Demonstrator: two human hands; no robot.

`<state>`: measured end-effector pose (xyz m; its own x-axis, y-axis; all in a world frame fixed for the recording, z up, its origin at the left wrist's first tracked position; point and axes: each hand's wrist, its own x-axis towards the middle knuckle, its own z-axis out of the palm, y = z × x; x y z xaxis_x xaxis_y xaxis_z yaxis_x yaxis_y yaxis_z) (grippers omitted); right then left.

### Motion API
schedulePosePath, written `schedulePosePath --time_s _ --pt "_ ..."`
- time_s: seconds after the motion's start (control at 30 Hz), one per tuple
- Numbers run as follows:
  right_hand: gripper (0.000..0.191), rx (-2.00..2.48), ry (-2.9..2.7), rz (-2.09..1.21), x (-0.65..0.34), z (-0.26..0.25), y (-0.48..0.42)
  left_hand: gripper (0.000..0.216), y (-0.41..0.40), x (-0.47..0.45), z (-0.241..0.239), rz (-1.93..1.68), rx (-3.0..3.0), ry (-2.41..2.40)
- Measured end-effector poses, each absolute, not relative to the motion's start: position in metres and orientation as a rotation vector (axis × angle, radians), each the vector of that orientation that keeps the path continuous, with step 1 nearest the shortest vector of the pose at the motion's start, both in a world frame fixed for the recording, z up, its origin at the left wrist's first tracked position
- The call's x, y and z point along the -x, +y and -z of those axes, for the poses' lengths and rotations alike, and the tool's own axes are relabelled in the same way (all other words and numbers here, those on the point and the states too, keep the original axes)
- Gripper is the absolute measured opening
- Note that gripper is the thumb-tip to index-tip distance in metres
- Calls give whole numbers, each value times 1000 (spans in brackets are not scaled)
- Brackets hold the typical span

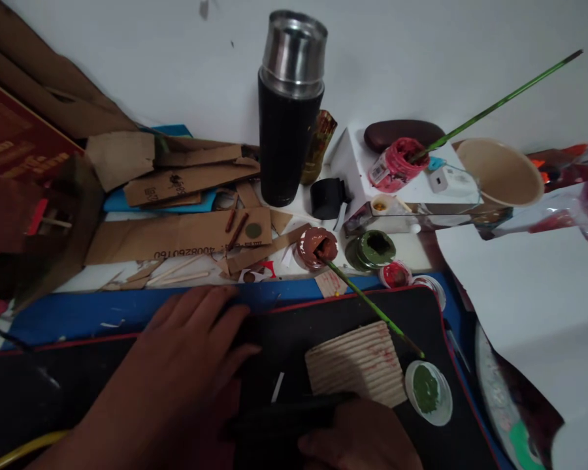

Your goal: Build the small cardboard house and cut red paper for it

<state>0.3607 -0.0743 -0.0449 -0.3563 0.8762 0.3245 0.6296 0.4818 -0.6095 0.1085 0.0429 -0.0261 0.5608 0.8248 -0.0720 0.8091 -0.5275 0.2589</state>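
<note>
My left hand (196, 339) lies palm down with its fingers stretched out over the red-edged black mat (279, 326), fingertips toward the blue strip behind it. A dark reddish flat surface (213, 418) shows beside the left wrist; what it is I cannot tell. My right hand (365, 434), low in the picture, has its fingers curled at a very dark object (284, 424) that I cannot make out. Just beyond the right hand lies a piece of corrugated cardboard (355, 362) with red smudges. To its right sits a small white cup of green paint (428, 391).
Behind the mat stand a brown paint jar (318, 247) with a green stick in it, a green paint jar (377, 248) and a tall black flask (291, 111). Cardboard strips (186, 238) lie left. A pink jar (399, 163) stands on a white box; white paper (524, 281) lies right.
</note>
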Motion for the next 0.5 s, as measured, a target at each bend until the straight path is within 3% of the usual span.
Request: schedulePosePath --time_s 0.17,0.33,0.5 --pt "36 1280 -2028 -467 -346 39 -72 52 50 -105 37 -140 -2478 1480" --pt "40 1287 -2009 -470 -343 45 -74 53 56 -106 34 -192 -2494 1442" --pt "31 1267 -2110 -531 -350 64 -84 49 60 -107 25 -160 -2562 1438"
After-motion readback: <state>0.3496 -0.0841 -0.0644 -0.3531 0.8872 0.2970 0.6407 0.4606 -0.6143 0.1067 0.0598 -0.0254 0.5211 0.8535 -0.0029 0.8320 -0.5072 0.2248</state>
